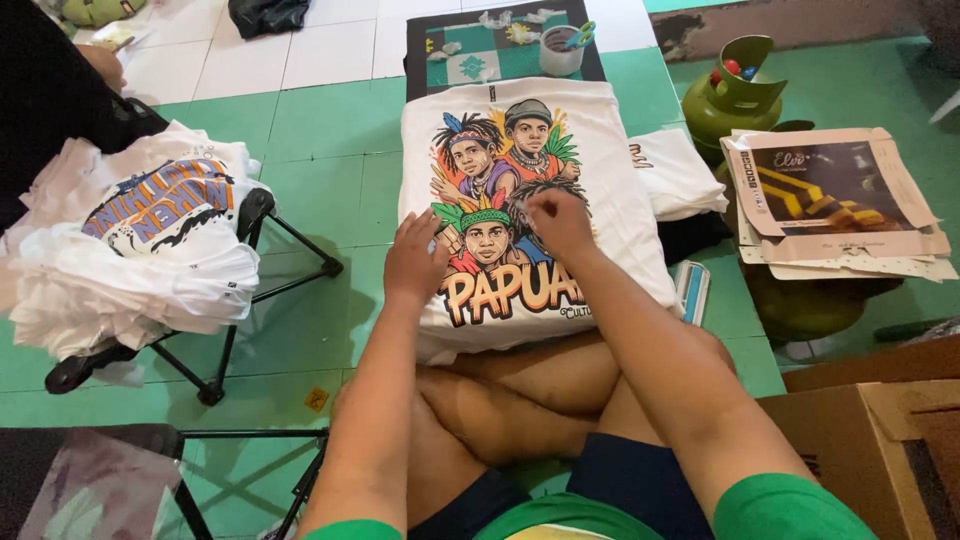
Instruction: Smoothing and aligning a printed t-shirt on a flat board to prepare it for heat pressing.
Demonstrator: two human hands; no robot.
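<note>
Shirt (610, 190) | left hand (415, 262) fingers flat | right hand (560, 222) fingers pinching print | floor (330, 150) left free

Bright even light, soft shadows, sharp

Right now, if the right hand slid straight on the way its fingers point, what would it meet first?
The right hand points up the white printed shirt it rests on. Past the collar, probably the white cup on the dark checkered mat, though depth is uncertain.
</note>
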